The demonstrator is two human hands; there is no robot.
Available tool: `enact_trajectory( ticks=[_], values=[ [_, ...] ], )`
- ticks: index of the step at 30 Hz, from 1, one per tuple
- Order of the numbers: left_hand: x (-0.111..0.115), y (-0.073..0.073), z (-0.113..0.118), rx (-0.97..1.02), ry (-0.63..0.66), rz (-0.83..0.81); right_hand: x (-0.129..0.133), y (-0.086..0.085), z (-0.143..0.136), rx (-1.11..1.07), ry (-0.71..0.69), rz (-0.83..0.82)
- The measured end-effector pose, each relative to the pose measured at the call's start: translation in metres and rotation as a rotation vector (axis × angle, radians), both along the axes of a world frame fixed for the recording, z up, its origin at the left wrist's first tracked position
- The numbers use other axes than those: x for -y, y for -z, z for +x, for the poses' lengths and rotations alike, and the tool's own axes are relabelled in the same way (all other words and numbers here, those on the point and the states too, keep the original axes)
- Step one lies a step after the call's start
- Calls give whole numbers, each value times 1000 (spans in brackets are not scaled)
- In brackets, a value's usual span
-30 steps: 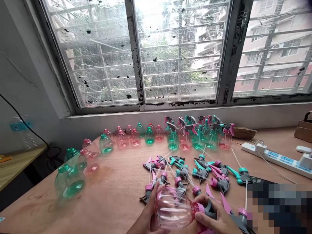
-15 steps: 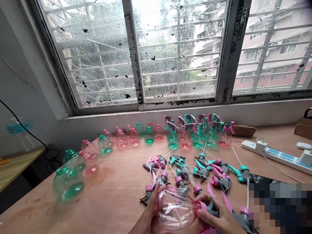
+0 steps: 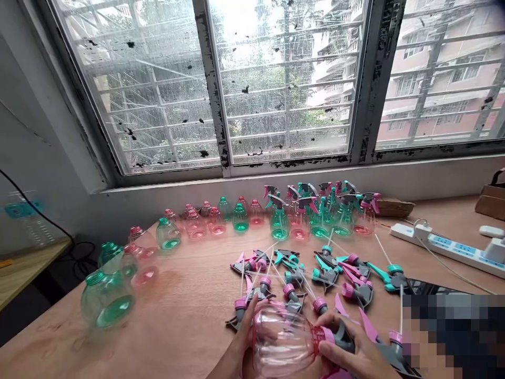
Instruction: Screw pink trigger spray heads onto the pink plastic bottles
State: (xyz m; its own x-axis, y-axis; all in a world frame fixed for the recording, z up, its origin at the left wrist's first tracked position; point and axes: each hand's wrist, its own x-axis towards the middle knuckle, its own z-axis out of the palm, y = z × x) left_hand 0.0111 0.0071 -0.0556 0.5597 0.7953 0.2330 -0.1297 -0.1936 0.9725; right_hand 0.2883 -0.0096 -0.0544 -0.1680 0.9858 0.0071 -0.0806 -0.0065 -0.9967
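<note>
Low over the near edge of the wooden table (image 3: 189, 326), we hold a clear pink bottle (image 3: 282, 342) on its side. Our left hand (image 3: 240, 350) wraps its base with closed fingers, and our right hand (image 3: 351, 355) grips the pink-and-grey spray head (image 3: 335, 337) at its neck. Loose spray heads (image 3: 311, 276) lie just beyond, and finished bottles (image 3: 319, 213) stand near the window.

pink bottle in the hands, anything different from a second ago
Little has changed. The pink bottle still lies on its side between both hands, shifted only slightly. The left hand keeps cupping its body, and the right hand stays on the pink collar and grey sprayer. The loose sprayers and standing bottles on the table have not moved.
</note>
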Motion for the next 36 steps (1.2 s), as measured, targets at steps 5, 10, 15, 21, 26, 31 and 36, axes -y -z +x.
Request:
enact_trajectory(
  ticks=[5, 10, 15, 21, 26, 31, 36],
  values=[
    [-1, 2, -1, 1, 20, 12, -1, 0, 0, -8, -25, 29],
    [-5, -9, -13, -96, 50, -79, 1, -4, 1, 35, 3, -9],
    [-7, -19, -28, -286, 40, -132, -1, 5, 2, 55, -58, 70],
    [-4, -18, -22, -340, -38, -77, -2, 6, 2, 45, -84, 79],
    [1, -19, -20, -323, -72, -43, -1, 1, 3, 70, -59, 74],
    [5, -29, -21, -280, -33, -51, -2, 6, 3, 71, -24, 130],
    [4, -29, -22, -243, 11, -92, -1, 7, 3, 62, -8, 115]
  ],
)
